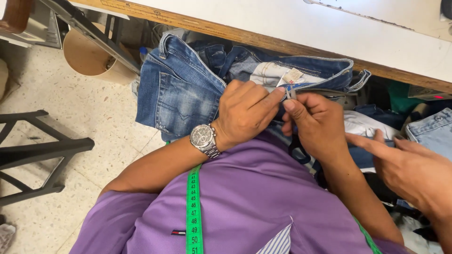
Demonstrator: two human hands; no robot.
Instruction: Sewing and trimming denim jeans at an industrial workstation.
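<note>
A pair of blue denim jeans point(181, 89) hangs in front of me below the table edge, its waistband turned out with a pale label point(293, 75) showing. My left hand point(245, 113), with a silver wristwatch point(203, 138) on the wrist, grips the denim by the waistband. My right hand point(315, 120) pinches a small grey metal tool point(291, 93) against the waistband just under the label. A green measuring tape point(193, 211) hangs over my purple shirt.
Another person's hand point(405, 167) reaches in from the right, a finger pointing left. A white table with a wooden edge point(263, 37) runs across the top. More denim garments point(433, 129) lie at right. A black stand point(42, 150) and a cardboard tube point(89, 54) are at left.
</note>
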